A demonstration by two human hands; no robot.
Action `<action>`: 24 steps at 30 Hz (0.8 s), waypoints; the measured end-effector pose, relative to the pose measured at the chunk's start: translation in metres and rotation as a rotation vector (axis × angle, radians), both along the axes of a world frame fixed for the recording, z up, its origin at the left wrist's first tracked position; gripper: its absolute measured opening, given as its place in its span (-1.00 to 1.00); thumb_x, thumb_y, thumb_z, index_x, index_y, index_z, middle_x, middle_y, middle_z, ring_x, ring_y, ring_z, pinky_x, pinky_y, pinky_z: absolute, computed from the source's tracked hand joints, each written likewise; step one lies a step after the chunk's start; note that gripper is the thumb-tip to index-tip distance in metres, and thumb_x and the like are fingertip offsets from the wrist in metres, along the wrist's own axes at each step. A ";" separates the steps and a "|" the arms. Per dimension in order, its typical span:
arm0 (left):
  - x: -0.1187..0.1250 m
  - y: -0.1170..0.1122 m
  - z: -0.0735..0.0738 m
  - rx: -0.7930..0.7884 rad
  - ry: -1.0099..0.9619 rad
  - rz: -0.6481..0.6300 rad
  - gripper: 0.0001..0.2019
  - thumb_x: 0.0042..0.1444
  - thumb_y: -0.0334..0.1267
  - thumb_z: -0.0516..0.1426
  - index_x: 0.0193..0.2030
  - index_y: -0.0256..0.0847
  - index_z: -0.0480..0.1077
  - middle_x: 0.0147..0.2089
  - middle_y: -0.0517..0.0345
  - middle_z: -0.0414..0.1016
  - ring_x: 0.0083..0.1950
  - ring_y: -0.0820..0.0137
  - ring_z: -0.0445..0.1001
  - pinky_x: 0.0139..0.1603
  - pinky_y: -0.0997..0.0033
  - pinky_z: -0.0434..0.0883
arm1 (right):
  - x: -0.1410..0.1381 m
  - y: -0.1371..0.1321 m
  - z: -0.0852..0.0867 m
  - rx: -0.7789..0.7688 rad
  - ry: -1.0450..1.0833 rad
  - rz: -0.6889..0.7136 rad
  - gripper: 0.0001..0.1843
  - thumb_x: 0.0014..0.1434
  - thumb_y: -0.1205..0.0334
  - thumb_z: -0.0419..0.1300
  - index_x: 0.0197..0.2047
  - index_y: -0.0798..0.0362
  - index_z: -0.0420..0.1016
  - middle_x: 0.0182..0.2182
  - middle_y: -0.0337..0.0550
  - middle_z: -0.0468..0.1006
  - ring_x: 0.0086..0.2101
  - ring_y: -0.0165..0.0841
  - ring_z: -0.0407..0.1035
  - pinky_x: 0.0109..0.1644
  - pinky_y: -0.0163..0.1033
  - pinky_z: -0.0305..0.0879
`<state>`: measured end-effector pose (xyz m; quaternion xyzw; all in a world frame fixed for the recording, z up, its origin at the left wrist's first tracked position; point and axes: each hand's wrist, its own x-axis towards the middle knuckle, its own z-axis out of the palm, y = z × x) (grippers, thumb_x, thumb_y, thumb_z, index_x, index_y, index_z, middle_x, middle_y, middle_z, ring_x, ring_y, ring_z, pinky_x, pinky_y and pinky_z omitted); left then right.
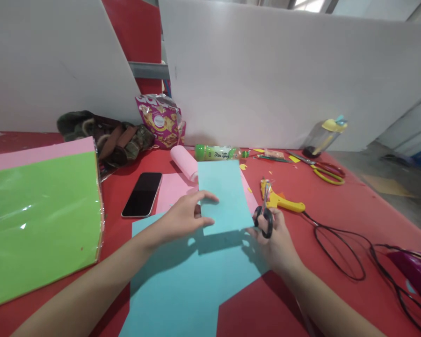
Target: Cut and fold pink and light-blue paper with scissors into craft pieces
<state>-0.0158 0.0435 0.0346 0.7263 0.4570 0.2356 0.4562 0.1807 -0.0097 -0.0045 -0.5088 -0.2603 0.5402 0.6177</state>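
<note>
A light blue paper rectangle [226,194] is raised over a larger light blue sheet [175,290], its shadow falling just below. My left hand [185,213] is at its left edge, with thumb and index finger in front; the other fingers are mostly hidden. Scissors with black handles [265,222] sit in my right hand [277,238], blades pointing up and away from me. The fingertips of that hand also touch the rectangle's lower right corner. Beneath the rectangle lies pink paper [171,189], partly covered.
Around me on the red table are a black phone [142,194], a pink roll [184,162], a green-capped bottle [217,153], a yellow glue gun [282,201] with a black cord, red-yellow scissors [328,173], and a green paper pack [45,224]. A white panel [266,79] stands behind.
</note>
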 end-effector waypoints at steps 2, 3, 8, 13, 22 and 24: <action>0.000 -0.003 0.000 0.040 0.035 -0.170 -0.68 -0.16 -0.36 0.17 -0.18 -0.15 0.37 -0.49 0.27 0.30 -0.55 0.51 0.21 -0.56 0.57 0.18 | 0.004 0.004 0.002 0.017 -0.041 -0.008 -0.48 -0.33 0.21 0.35 -0.41 -0.06 0.06 -0.49 -0.42 0.25 -0.53 -0.53 0.22 -0.53 -0.42 0.18; 0.000 -0.004 0.000 0.060 0.044 -0.248 -0.69 -0.15 -0.37 0.16 -0.18 -0.14 0.39 -0.42 0.24 0.36 -0.53 0.51 0.23 -0.53 0.57 0.20 | 0.005 0.004 0.003 0.024 -0.077 0.001 -0.48 -0.34 0.25 0.36 -0.41 -0.06 0.06 -0.52 -0.44 0.23 -0.59 -0.56 0.18 -0.57 -0.44 0.12; 0.003 -0.007 -0.002 0.089 0.062 -0.409 -0.70 -0.08 -0.44 0.06 -0.17 -0.14 0.40 -0.25 0.17 0.45 -0.43 0.47 0.29 -0.44 0.55 0.21 | 0.005 0.001 0.001 0.022 -0.175 0.073 -0.50 -0.27 0.26 0.33 -0.32 -0.05 0.10 -0.61 -0.47 0.24 -0.66 -0.58 0.08 -0.61 -0.44 0.03; 0.014 -0.010 -0.013 0.024 0.051 -0.140 -0.86 -0.05 -0.35 0.06 -0.36 -0.21 0.43 -0.59 0.28 0.28 -0.58 0.51 0.15 -0.57 0.55 0.11 | 0.003 0.001 0.000 0.073 -0.241 0.015 -0.49 -0.29 0.31 0.33 -0.32 -0.05 0.12 -0.63 -0.48 0.21 -0.64 -0.57 0.07 -0.60 -0.45 0.00; 0.028 -0.018 -0.036 -0.186 -0.220 0.237 -0.75 -0.16 -0.37 0.15 -0.43 -0.17 0.08 -0.54 0.43 0.16 -0.63 0.64 0.13 -0.58 0.61 0.10 | 0.006 0.003 0.001 0.089 -0.278 -0.041 -0.49 -0.30 0.28 0.33 -0.32 -0.05 0.11 -0.63 -0.48 0.09 -0.64 -0.58 0.01 -0.61 -0.45 -0.05; 0.029 -0.019 -0.037 -0.289 -0.294 0.302 -0.66 -0.18 -0.37 0.17 -0.37 -0.14 0.02 -0.51 0.43 0.23 -0.61 0.62 0.24 -0.57 0.61 0.16 | 0.006 0.003 0.001 0.085 -0.275 -0.044 -0.49 -0.30 0.26 0.33 -0.32 -0.05 0.11 -0.62 -0.47 0.09 -0.64 -0.57 0.02 -0.60 -0.44 -0.02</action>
